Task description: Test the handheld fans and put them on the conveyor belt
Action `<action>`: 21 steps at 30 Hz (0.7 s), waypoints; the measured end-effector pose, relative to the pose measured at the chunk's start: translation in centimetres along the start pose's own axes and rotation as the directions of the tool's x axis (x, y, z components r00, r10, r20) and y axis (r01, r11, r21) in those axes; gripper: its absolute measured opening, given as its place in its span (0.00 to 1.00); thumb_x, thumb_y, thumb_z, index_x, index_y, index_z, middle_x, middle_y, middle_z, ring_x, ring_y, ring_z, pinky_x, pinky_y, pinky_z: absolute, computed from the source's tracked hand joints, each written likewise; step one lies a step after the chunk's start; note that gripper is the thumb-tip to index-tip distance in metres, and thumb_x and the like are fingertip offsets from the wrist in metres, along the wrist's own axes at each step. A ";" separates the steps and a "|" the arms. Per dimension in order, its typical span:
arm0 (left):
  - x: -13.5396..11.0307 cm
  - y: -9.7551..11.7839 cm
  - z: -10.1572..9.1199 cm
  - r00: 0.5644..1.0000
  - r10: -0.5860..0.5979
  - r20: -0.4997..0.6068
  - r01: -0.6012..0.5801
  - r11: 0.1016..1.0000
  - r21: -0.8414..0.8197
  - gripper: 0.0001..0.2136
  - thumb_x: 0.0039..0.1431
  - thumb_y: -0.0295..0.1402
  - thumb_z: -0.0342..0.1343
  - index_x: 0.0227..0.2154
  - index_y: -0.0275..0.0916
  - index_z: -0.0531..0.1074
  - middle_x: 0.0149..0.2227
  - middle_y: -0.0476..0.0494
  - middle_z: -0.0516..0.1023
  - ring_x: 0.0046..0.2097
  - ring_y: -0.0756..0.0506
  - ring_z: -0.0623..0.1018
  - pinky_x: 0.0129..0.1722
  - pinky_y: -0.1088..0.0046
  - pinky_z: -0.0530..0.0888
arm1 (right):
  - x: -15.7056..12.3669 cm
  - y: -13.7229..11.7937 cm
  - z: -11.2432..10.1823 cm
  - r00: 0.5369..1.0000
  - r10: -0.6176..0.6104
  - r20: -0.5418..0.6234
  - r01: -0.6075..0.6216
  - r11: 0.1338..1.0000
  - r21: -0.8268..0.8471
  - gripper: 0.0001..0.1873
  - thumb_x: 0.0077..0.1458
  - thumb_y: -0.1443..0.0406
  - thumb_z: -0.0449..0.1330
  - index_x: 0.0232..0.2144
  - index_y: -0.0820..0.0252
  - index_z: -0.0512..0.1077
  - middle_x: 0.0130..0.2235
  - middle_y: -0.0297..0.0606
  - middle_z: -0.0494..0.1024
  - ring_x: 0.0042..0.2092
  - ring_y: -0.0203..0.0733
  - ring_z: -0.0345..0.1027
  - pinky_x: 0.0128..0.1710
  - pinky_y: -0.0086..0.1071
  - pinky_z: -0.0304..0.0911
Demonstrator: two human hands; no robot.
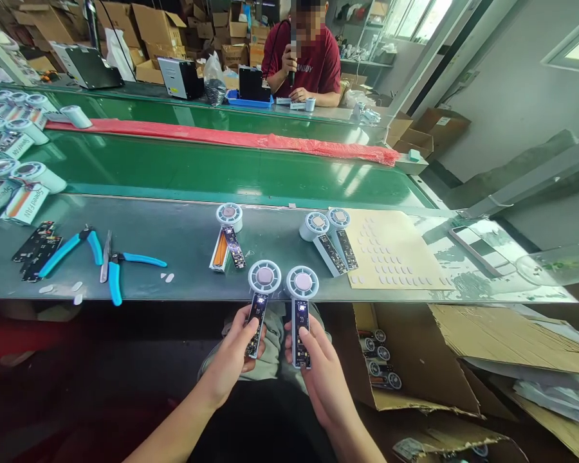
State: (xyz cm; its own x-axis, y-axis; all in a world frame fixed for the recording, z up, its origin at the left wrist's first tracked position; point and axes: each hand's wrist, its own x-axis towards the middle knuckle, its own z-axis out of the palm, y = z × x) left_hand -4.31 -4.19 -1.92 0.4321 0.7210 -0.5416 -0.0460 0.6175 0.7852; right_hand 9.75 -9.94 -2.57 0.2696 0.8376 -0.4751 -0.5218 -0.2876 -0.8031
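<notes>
My left hand (241, 341) is closed round the handle of a small handheld fan (264, 278), its thumb on the bare black circuit board. In my right hand (313, 344) is a second handheld fan (302, 283), held the same way, with a light glowing on its board. Both fans stand upright side by side in front of the bench edge, their round heads close together. Just beyond them on the bench lies another fan (229, 213) with its board beside an orange-brown strip. Two more fans (316, 224) rest to the right.
A cream sheet of small pale stickers (390, 251) lies right. Blue-handled pliers (116, 276), tweezers (105, 257) and black circuit boards (37, 251) lie left. Assembled fans (29, 186) crowd the far left. A cardboard box (415, 360) holds fans below. Opposite sits a person (318, 64).
</notes>
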 end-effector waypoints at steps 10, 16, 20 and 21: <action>0.0 -0.2 0.2 1.000 0.011 0.013 -0.011 1.000 -0.003 0.17 0.58 0.48 0.46 0.48 0.48 0.57 0.32 0.51 0.61 0.27 0.55 0.62 0.19 0.84 0.50 | 0.1 0.3 -0.1 1.000 -0.009 0.011 0.008 0.999 0.054 0.21 0.53 0.56 0.59 0.48 0.54 0.66 0.35 0.36 0.67 0.31 0.38 0.57 0.30 0.30 0.59; -0.1 -0.3 0.1 0.999 0.020 0.034 -0.020 1.000 -0.016 0.17 0.59 0.48 0.46 0.48 0.48 0.57 0.33 0.51 0.62 0.28 0.55 0.62 0.19 0.83 0.51 | -0.1 0.0 -0.1 1.000 -0.009 0.002 0.009 1.000 -0.005 0.22 0.52 0.55 0.60 0.49 0.51 0.67 0.38 0.36 0.69 0.31 0.38 0.58 0.29 0.30 0.59; -0.1 -0.4 0.1 0.999 0.021 0.033 -0.020 1.000 -0.018 0.17 0.59 0.47 0.46 0.48 0.48 0.57 0.33 0.51 0.61 0.28 0.55 0.63 0.19 0.83 0.51 | -0.2 -0.1 -0.1 1.000 -0.015 0.014 0.014 1.000 0.017 0.22 0.51 0.55 0.60 0.49 0.52 0.67 0.35 0.35 0.67 0.30 0.37 0.57 0.29 0.29 0.59; 0.0 -0.5 0.1 0.999 0.021 0.032 -0.021 1.000 -0.016 0.16 0.59 0.47 0.45 0.48 0.48 0.57 0.33 0.51 0.61 0.28 0.55 0.63 0.19 0.83 0.51 | -0.1 0.0 -0.1 1.000 -0.019 0.019 0.019 1.000 0.020 0.22 0.52 0.55 0.60 0.49 0.52 0.67 0.35 0.34 0.67 0.30 0.37 0.57 0.29 0.29 0.59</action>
State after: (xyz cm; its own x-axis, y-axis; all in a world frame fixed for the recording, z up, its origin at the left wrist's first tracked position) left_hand -4.25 -4.53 -2.24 0.4597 0.7237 -0.5147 -0.0698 0.6073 0.7914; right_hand 9.79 -10.10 -2.54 0.2639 0.8519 -0.4524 -0.5328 -0.2623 -0.8046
